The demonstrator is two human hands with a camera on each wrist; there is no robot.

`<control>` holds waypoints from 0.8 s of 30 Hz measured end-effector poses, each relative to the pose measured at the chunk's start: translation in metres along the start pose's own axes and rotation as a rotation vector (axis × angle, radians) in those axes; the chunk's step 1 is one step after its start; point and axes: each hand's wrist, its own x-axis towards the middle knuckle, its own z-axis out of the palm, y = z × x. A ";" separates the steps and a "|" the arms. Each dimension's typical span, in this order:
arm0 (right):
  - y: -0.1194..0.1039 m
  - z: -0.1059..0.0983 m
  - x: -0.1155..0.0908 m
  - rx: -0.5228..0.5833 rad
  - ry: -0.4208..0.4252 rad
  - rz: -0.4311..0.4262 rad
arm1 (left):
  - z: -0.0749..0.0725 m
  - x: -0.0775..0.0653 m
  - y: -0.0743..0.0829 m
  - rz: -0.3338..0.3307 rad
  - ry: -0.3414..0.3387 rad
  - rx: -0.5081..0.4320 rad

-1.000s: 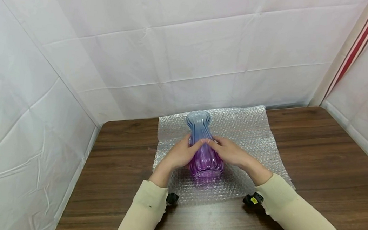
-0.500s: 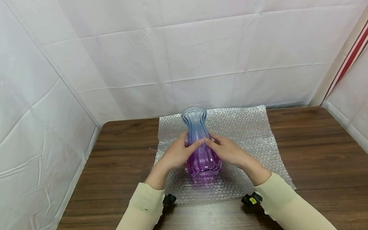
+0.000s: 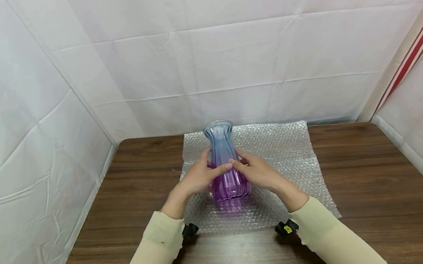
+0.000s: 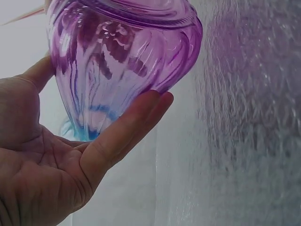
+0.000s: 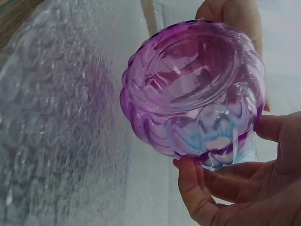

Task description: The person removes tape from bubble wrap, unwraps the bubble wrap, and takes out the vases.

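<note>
A ribbed glass vase (image 3: pixel 224 147), blue at the neck and purple at the base, is held above a sheet of bubble wrap (image 3: pixel 278 148). My left hand (image 3: pixel 196 175) grips its left side, the thumb across the front. From the right, my right hand (image 3: pixel 259 172) grips it too, and the thumbs meet at the front. In the left wrist view the fingers curve round the purple body (image 4: pixel 122 52). The right wrist view shows the vase's round base (image 5: pixel 188 75) off the wrap, with both hands about it.
The bubble wrap lies flat on a dark wooden table (image 3: pixel 141 172), reaching the back edge. White cloth walls (image 3: pixel 229 58) stand behind and at the sides. A small black camera (image 3: pixel 285 227) sits at each wrist.
The vase, held in both hands, has moved to the left and a little away from me. Its mouth has tipped up, leaving it more upright. The bubble wrap has stayed in place.
</note>
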 end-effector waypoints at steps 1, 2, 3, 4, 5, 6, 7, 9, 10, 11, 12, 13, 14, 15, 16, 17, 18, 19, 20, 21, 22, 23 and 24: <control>-0.001 0.000 0.000 -0.002 0.001 -0.009 | -0.001 -0.001 0.000 0.005 0.007 0.005; -0.002 0.001 0.001 -0.003 0.002 -0.017 | -0.001 -0.001 0.000 0.013 0.013 0.014; -0.003 0.001 0.002 -0.001 0.002 -0.020 | -0.002 -0.002 -0.001 0.020 0.020 0.024; -0.004 0.001 0.002 0.001 0.002 -0.025 | -0.003 -0.002 -0.001 0.025 0.027 0.036; -0.005 0.002 0.003 0.004 0.003 -0.027 | -0.004 -0.003 -0.001 0.031 0.033 0.042; -0.005 0.002 0.003 0.012 -0.001 -0.030 | -0.004 -0.003 -0.001 0.039 0.039 0.052; -0.006 0.002 0.004 0.017 -0.001 -0.030 | -0.005 -0.004 -0.002 0.045 0.046 0.060; -0.008 0.003 0.005 0.034 -0.003 -0.034 | -0.006 -0.004 -0.002 0.058 0.054 0.062; -0.008 0.003 0.005 0.046 -0.008 -0.035 | -0.007 -0.004 -0.003 0.069 0.055 0.061; -0.009 0.004 0.006 0.056 -0.011 -0.034 | -0.008 -0.004 -0.003 0.076 0.056 0.057; -0.010 0.004 0.006 0.066 -0.017 -0.036 | -0.009 -0.004 -0.003 0.080 0.057 0.053; -0.010 0.004 0.007 0.078 -0.020 -0.036 | -0.009 -0.005 -0.004 0.084 0.061 0.053; -0.011 0.004 0.007 0.089 -0.025 -0.038 | -0.010 -0.005 -0.004 0.090 0.063 0.053; -0.011 0.004 0.008 0.097 -0.026 -0.040 | -0.011 -0.005 -0.004 0.099 0.065 0.053; -0.012 0.004 0.008 0.108 -0.030 -0.045 | -0.011 -0.005 -0.004 0.102 0.069 0.057; -0.012 0.005 0.009 0.114 -0.029 -0.052 | -0.012 -0.006 -0.004 0.103 0.076 0.061; -0.013 0.005 0.010 0.122 -0.028 -0.062 | -0.013 -0.006 -0.004 0.111 0.083 0.068; -0.014 0.005 0.010 0.131 -0.027 -0.071 | -0.014 -0.007 -0.004 0.116 0.092 0.081; -0.014 0.005 0.011 0.135 -0.025 -0.081 | -0.015 -0.007 -0.004 0.124 0.098 0.091; -0.015 0.006 0.011 0.139 -0.022 -0.089 | -0.016 -0.008 -0.003 0.129 0.106 0.101; -0.015 0.006 0.012 0.140 -0.019 -0.098 | -0.016 -0.009 -0.003 0.129 0.117 0.116; -0.016 0.006 0.013 0.139 -0.013 -0.109 | -0.017 -0.009 -0.003 0.132 0.126 0.129; -0.016 0.006 0.013 0.135 -0.007 -0.115 | -0.018 -0.010 -0.003 0.132 0.135 0.141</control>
